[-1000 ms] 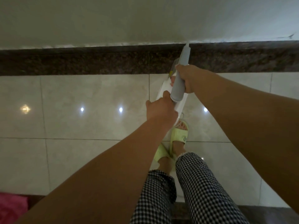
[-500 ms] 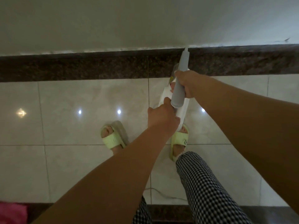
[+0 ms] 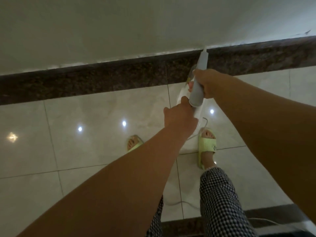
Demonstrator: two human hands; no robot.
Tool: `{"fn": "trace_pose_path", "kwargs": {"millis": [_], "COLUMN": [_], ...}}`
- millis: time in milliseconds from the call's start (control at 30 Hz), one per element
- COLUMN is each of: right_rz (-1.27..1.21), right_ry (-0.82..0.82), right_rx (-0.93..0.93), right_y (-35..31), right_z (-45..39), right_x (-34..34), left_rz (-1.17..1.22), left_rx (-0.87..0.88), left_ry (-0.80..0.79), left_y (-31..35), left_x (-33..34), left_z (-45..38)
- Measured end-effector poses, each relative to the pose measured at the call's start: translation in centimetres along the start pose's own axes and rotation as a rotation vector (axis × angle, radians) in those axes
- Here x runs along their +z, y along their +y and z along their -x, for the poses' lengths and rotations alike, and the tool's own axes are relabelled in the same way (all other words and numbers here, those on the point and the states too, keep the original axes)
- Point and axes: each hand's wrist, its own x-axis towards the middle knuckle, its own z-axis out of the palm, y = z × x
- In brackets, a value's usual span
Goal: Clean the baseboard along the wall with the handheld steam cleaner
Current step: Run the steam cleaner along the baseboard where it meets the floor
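Grey steam cleaner sat clamped in both grips, right hand ahead of left hand, its tip touching the baseboard.

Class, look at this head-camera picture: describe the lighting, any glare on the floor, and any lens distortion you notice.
Head view: dim, warm light overall; small bright spots of glare reflect off the glossy beige floor tiles; the dark speckled stone baseboard runs slanted and slightly bowed, a wide-angle effect; the forearms loom large near the frame's bottom edge; fine detail is soft.
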Motion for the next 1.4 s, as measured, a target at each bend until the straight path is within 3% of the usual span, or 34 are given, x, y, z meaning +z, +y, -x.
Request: {"fn": "trace_pose_path", "kwargs": {"millis": [200,567,1400], "right_rz": [-0.076,-0.085,0.005], "right_ry": [0.019,0.05,-0.082], "right_rx": [0.019,0.022,-0.031], "right_y": [0.1,0.2,1.5], "right_z": [0.0,0.8,1.7], "right_x": [3.2,4.6,1.2], "left_rz": [-0.1,-0.108,-0.054], "left_rx": [0.094,0.117,-0.017], "left_ry": [0.002,-0.018,0.023], "left_y": [-4.0,-5.2,-1.7], "left_x": [-1.7,-2.6,0.1], "left_z": [-0.7,-0.6,1.8]}}
